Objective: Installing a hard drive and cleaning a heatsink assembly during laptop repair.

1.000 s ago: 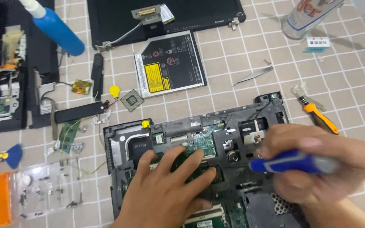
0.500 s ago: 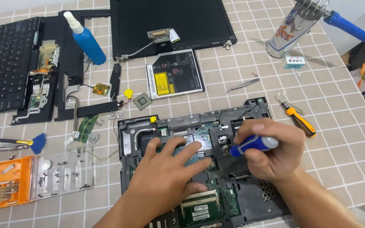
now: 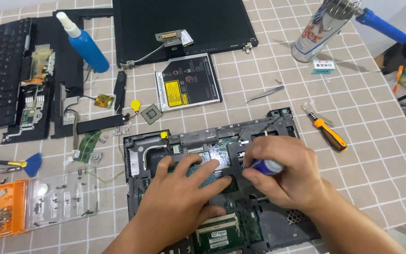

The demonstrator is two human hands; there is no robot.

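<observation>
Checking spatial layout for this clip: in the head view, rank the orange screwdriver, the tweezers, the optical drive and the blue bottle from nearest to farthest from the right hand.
From the right hand:
1. Orange screwdriver, just to its upper right.
2. Tweezers, straight up from it.
3. Optical drive, up and left.
4. Blue bottle, far upper left.

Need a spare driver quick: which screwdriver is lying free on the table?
The orange-handled screwdriver, lying alone on the tiles right of the laptop base. The blue-handled screwdriver is gripped in the right hand.
</observation>
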